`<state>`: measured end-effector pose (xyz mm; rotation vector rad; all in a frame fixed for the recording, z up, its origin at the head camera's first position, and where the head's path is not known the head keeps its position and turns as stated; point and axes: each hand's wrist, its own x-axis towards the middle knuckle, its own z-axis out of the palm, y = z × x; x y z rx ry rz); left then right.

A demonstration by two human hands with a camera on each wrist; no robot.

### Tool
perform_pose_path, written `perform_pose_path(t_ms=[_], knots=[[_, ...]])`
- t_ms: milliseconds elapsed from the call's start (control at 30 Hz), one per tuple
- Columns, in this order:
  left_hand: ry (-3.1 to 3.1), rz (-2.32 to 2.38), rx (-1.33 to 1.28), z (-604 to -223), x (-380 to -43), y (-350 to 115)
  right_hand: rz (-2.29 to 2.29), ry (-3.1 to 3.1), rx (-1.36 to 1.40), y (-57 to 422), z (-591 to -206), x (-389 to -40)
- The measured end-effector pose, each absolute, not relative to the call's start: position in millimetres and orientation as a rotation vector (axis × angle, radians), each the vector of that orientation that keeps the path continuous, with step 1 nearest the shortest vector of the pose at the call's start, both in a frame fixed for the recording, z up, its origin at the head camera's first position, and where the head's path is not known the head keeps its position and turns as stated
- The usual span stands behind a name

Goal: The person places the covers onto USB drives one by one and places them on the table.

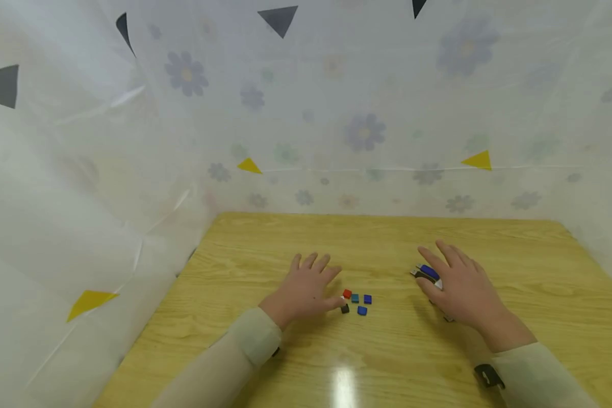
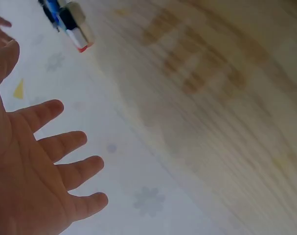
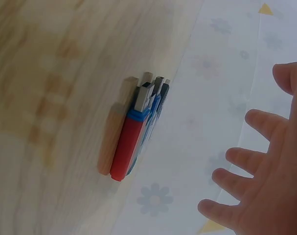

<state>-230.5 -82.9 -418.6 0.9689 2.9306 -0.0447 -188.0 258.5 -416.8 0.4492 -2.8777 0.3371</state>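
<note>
My left hand [image 1: 305, 290] hovers over the table with its fingers spread and nothing in them. Beside its thumb lie several small coloured cap-like pieces: a red piece [image 1: 347, 294], a teal piece [image 1: 355, 298], two blue ones and a black piece [image 1: 344, 309], with a bit of white at the thumb tip. On the right, my right hand [image 1: 463, 292] is held with spread fingers above a group of USB sticks, partly covering them. A blue USB stick [image 1: 430, 272] shows past its fingers. The right wrist view has a red USB stick [image 3: 126, 149] with a metal plug, others lying alongside.
The wood-grain table [image 1: 377, 362] is bounded behind and at the sides by a whitish flowered sheet [image 1: 306, 124] marked with yellow and grey triangles. A dark strap piece [image 1: 489, 375] shows beneath the right sleeve.
</note>
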Motion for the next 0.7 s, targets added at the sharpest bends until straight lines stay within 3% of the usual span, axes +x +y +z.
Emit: perform_pose_path(t_ms=[700], knots=[[2.804,0.166,0.988,-433,-232,-67,0.338,-2.866,0.467,264,-415,-188]])
